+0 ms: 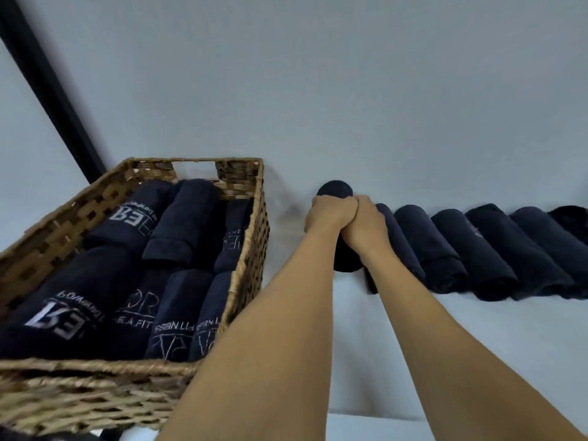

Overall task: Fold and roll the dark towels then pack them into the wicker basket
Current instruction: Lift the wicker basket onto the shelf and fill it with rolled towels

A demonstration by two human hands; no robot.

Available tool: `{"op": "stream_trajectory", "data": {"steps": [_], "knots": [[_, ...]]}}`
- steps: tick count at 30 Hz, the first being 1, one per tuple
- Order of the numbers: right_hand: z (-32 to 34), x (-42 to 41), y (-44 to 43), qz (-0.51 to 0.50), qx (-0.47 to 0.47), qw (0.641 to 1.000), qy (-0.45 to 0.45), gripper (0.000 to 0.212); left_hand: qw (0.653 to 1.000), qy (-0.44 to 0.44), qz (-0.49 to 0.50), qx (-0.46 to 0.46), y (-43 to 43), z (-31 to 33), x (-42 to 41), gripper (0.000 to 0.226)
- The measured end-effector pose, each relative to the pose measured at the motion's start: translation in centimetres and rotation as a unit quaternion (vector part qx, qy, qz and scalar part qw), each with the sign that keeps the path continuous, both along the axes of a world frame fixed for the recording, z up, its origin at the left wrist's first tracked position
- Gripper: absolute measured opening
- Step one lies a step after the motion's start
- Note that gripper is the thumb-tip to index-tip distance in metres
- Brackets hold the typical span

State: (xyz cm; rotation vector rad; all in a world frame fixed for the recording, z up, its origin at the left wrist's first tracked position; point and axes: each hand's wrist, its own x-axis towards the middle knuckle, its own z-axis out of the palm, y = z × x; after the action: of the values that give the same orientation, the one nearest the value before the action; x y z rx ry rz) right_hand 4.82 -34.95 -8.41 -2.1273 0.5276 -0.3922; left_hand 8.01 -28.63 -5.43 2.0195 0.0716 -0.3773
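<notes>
Head view: a rolled towel (335, 189) is held by both hands near the far edge of a pale surface (477, 361). The left hand (329, 214) is wrapped round the left side of the roll. The right hand (366, 226) is wrapped round its right side. The two hands are pressed together, side by side. Their fingers are curled over the far side of the roll and cannot be seen well. The round end of the roll is seen above the hands. A dark bit of it is seen below the wrists, between the two bare arms. Whether the roll is lifted or lying on the surface cannot be told.

A wicker basket (251, 237) is set to the left of the hands, close by but not touching them. Its near right corner is crossed by the left arm. Packed towels (178, 230) are laid inside it, side by side, in a far row and a near row. White letters are stitched on many of them. The basket is nearly filled.

To the right of the hands, a row of rolls (483, 249) is laid on the surface, each one touching the next. The first of them is just beside the right hand.

A grey wall (318, 90) is seen behind. A black bar (47, 87) is slanted across it at the top left.
</notes>
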Motion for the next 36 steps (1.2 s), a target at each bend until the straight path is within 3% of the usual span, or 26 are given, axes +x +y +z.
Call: {"op": "stream_trajectory", "data": {"steps": [5, 9, 11, 14, 18, 22, 27, 31, 33, 36], "knots": [[8.5, 0.9, 4.1, 0.065, 0.009, 0.989, -0.134, 0.04, 0.99, -0.131, -0.018, 0.057, 4.4, 9.7, 1.2, 0.074], [12.0, 0.7, 10.0, 0.173, 0.079, 0.962, -0.197, 0.058, 0.964, -0.202, 0.0, 0.176, 11.5, 14.8, 0.6, 0.046], [11.9, 1.0, 12.8, 0.216, 0.048, 0.961, -0.168, 0.063, 0.952, -0.185, 0.007, 0.243, 15.2, 14.8, 0.2, 0.04], [9.9, 2.2, 16.1, 0.259, -0.063, 0.961, -0.074, 0.057, 0.954, -0.121, 0.001, 0.273, 18.7, 11.5, 0.9, 0.043], [8.5, 3.0, 17.9, 0.271, -0.244, 0.928, 0.074, 0.044, 0.98, -0.046, -0.002, 0.193, 20.1, 6.1, 3.7, 0.041], [8.5, 3.3, 18.0, 0.259, -0.341, 0.896, 0.117, 0.032, 0.996, 0.029, 0.002, 0.089, 20.0, 4.4, 4.5, 0.038], [7.4, 4.5, 18.5, 0.305, -0.35, 0.868, 0.177, 0.042, 0.97, -0.028, -0.031, 0.24, 20.1, 2.3, 5.5, 0.037], [7.2, 4.6, 18.3, 0.345, -0.361, 0.845, 0.193, 0.04, 0.909, -0.127, -0.055, 0.393, 19.9, 2.7, 5.0, 0.035], [7.4, 4.0, 17.9, 0.339, -0.366, 0.852, 0.16, 0.035, 0.891, -0.132, -0.049, 0.432, 19.7, 3.4, 4.4, 0.04], [8.2, 2.6, 16.8, 0.299, -0.335, 0.893, 0.028, 0.021, 0.888, -0.185, -0.004, 0.42, 18.8, 5.4, 3.2, 0.035]]}}
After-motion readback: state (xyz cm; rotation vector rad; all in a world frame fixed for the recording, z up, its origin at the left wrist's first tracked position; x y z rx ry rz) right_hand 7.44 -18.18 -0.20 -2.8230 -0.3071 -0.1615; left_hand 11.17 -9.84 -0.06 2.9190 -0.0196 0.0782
